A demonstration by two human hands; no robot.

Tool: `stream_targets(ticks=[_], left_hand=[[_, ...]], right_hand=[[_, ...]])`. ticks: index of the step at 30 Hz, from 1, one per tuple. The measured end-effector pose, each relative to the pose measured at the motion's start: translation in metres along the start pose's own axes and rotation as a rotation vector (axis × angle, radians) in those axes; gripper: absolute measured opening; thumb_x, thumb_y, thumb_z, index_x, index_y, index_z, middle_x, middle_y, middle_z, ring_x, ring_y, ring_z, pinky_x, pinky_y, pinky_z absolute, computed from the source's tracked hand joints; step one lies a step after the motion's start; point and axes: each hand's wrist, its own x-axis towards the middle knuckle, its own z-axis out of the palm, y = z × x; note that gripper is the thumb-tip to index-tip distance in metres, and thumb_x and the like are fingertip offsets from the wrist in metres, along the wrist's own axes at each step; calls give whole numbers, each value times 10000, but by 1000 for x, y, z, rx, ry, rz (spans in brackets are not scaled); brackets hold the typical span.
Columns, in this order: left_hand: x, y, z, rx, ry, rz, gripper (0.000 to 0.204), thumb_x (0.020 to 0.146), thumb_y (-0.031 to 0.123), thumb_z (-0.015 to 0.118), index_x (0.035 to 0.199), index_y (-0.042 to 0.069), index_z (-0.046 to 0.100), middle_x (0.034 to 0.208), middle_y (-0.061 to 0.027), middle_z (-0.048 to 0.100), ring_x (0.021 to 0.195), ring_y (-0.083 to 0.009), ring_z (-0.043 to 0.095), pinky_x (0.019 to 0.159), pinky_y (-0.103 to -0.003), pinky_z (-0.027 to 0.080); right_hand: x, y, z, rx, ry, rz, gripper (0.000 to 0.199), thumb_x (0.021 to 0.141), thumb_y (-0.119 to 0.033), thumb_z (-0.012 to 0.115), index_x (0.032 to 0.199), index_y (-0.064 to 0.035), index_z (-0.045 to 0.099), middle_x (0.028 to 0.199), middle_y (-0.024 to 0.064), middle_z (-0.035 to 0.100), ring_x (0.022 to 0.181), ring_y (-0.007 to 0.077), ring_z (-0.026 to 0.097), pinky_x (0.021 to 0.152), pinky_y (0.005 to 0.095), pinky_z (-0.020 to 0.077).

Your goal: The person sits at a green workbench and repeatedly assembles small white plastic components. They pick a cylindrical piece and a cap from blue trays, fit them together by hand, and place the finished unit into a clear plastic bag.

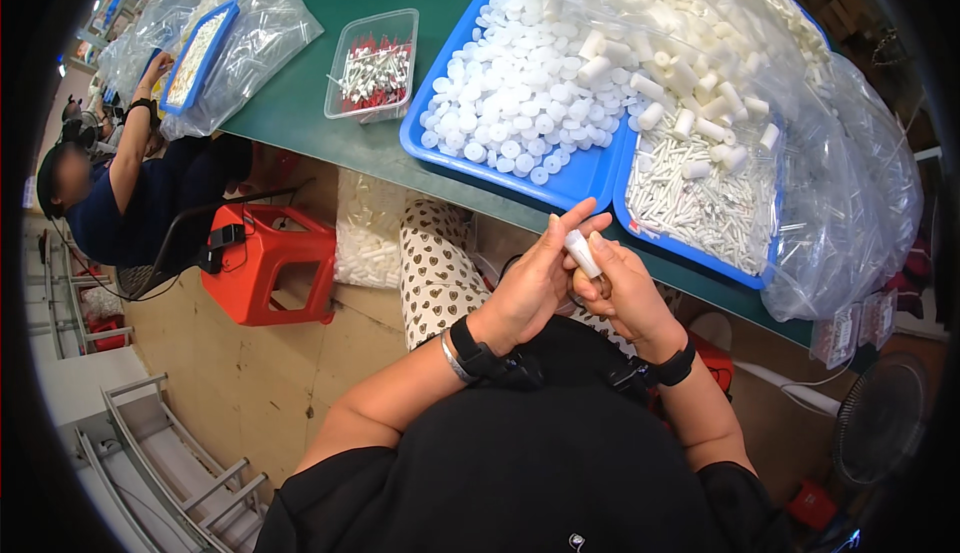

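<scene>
My right hand (632, 291) is closed around a small white plastic cylinder (580, 251), pinching it between thumb and curled fingers. Pressed close beside it, my left hand (535, 283) has its fingers stretched out, pointing up toward the table. The left palm faces the cylinder, and the right hand partly hides where they touch. Just beyond both hands, a blue tray (570, 181) holds a heap of white round discs (540, 83). To its right, another blue tray (690, 261) carries thin white rods (690, 188), with several white cylinders (710, 130) on top.
A clear plastic box (375, 63) of red and white parts stands on the green table (290, 43). Clear plastic bags (840, 203) drape at the right, above a fan (880, 418). Left, a co-worker (110, 183) sits near a red stool (265, 263).
</scene>
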Motion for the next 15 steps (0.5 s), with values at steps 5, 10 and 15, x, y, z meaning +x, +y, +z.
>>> stream_targets(ticks=[5,10,15], left_hand=[[2,1,-7,-49,-33,-6,635,1050,531,235,1538,127,264,1553,-116,330,1321,-266,477,1025,-435,480],[1,-11,-6,89,18,77,620,1060,502,223,1499,74,320,1509,-127,395,1322,-282,480,1059,-430,460],[-1,-28,-8,109,89,166,580,1068,477,228,1445,63,380,1476,-121,435,1318,-277,481,1066,-432,452]], right_hand=[[-1,3,-6,220,-77,141,453,1086,-363,318,1014,6,570,629,13,493,361,27,298,356,175,247],[2,11,-5,233,-108,153,440,1086,-358,321,1010,-4,572,626,-11,467,392,28,316,376,186,253],[2,24,12,-323,87,-132,372,1081,-365,353,965,-58,529,647,-52,401,484,26,280,428,202,239]])
